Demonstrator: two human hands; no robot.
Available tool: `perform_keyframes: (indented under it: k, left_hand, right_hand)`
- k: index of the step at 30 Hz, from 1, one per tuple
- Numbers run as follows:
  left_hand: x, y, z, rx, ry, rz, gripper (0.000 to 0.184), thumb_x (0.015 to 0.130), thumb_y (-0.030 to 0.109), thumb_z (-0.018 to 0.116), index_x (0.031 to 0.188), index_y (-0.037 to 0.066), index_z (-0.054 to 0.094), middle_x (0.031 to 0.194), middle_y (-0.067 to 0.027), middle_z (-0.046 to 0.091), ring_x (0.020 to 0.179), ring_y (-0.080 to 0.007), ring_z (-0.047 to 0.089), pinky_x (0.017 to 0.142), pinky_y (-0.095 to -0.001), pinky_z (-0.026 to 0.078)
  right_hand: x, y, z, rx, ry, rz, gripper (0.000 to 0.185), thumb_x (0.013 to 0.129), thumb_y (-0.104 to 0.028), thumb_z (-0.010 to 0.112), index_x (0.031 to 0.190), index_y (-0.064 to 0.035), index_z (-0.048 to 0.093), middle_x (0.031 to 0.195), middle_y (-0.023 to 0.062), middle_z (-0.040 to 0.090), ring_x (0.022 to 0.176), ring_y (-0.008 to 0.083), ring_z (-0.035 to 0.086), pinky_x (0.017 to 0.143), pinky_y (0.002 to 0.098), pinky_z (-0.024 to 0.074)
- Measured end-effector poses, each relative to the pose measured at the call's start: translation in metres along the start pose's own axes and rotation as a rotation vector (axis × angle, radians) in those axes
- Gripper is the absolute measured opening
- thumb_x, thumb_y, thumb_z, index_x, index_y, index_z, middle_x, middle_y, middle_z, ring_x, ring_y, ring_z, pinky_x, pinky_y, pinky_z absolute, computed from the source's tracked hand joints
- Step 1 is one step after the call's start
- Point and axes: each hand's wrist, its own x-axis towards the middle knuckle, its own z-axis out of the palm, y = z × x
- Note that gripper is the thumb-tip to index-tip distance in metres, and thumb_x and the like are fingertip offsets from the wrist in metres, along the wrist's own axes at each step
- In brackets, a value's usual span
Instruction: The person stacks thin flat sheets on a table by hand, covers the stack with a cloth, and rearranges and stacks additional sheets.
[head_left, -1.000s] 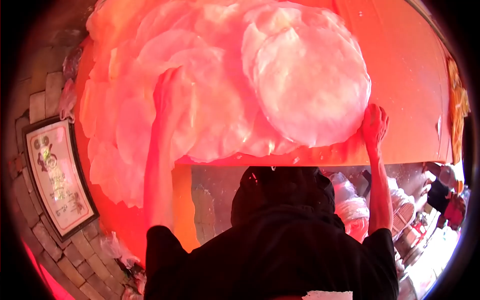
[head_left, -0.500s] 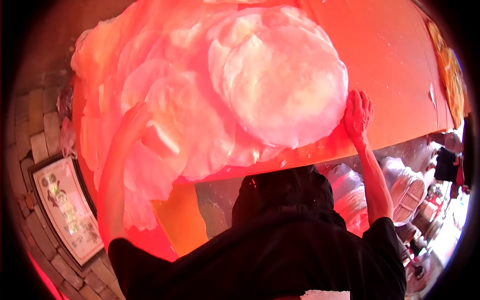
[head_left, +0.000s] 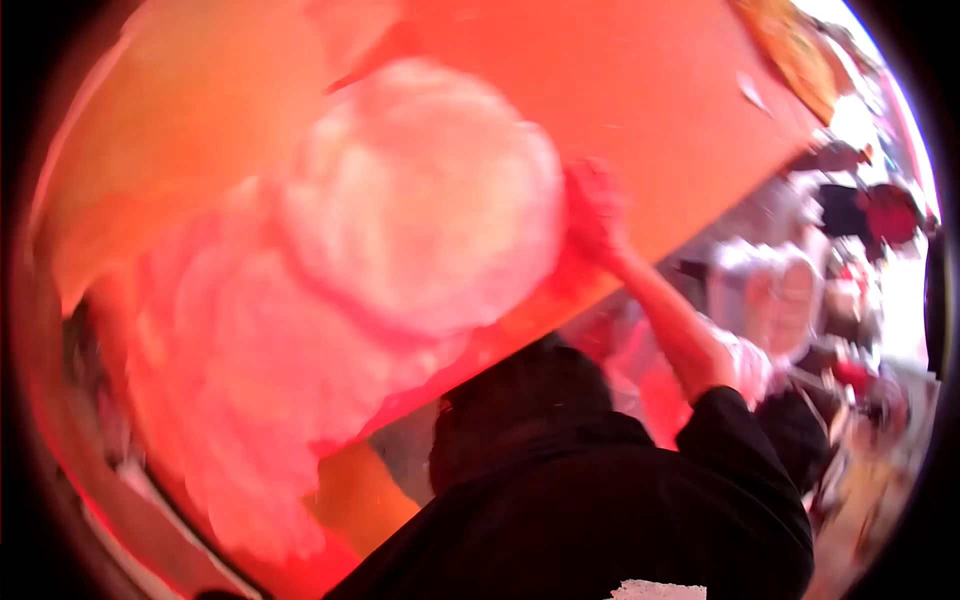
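Note:
A stack of round, thin, pale sheets (head_left: 430,200) lies on the red-orange table surface (head_left: 670,110). My right hand (head_left: 598,212) is at the right edge of this stack, low over or on the table; motion blur hides how its fingers are set. More thin sheets (head_left: 250,380) overlap in a loose spread to the lower left of the stack. A broad, smooth orange sheet (head_left: 180,130) fills the upper left and covers part of the spread. My left hand does not show.
An orange panel (head_left: 365,490) is below the table's front edge. Beyond my right arm are plastic-wrapped bundles (head_left: 765,290) and blurred clutter. A yellow patterned cloth (head_left: 790,55) lies along the far right edge of the table.
The view has turned, and the stack now shows farther left. My left hand has gone out of sight. The broad orange sheet has appeared at upper left. My right hand remains beside the stack.

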Motion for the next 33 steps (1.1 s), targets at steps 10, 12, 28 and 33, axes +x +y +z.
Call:
perform_keyframes:
  k: [10,12,28,33]
  left_hand:
    - [-0.055,0.237,0.226,-0.612,-0.349,0.286,0.038,0.089,0.012,0.06,0.125,0.001,0.058,0.124,-0.0225,0.058,0.118,-0.0412,0.052,0.102,-0.0454,0.043]
    - [-0.072,0.25,0.219,-0.683,-0.379,0.158,0.045,0.085,0.009,0.062,0.128,0.0,0.055,0.129,-0.0223,0.054,0.123,-0.0412,0.048,0.106,-0.0457,0.039]
    - [-0.172,0.075,0.307,-0.74,-0.518,-0.293,0.056,0.074,0.008,0.07,0.128,0.003,0.055,0.121,-0.0173,0.057,0.116,-0.0359,0.052,0.098,-0.0429,0.044]
    - [-0.16,0.051,0.293,-0.78,-0.657,-0.167,0.043,0.068,0.003,0.073,0.107,0.0,0.056,0.099,-0.0197,0.056,0.094,-0.0401,0.054,0.082,-0.0458,0.045]
  right_hand:
    - [-0.009,0.015,0.015,0.342,0.106,0.09,0.046,0.084,-0.027,0.06,0.119,0.0022,0.054,0.128,0.0278,0.05,0.124,0.0417,0.046,0.097,0.05,0.0394]
    - [-0.007,0.019,0.008,0.325,0.118,0.079,0.045,0.085,-0.027,0.06,0.118,0.0031,0.055,0.127,0.0285,0.051,0.123,0.0422,0.046,0.097,0.0501,0.0391]
    - [-0.051,-0.022,-0.003,0.448,0.227,0.369,0.031,0.086,-0.013,0.059,0.113,0.0036,0.06,0.128,0.0252,0.053,0.127,0.0411,0.046,0.106,0.0475,0.0377]
    - [-0.055,-0.03,0.001,0.348,0.216,0.381,0.033,0.088,-0.016,0.058,0.115,0.0034,0.06,0.13,0.0253,0.054,0.128,0.0408,0.046,0.108,0.047,0.0362]
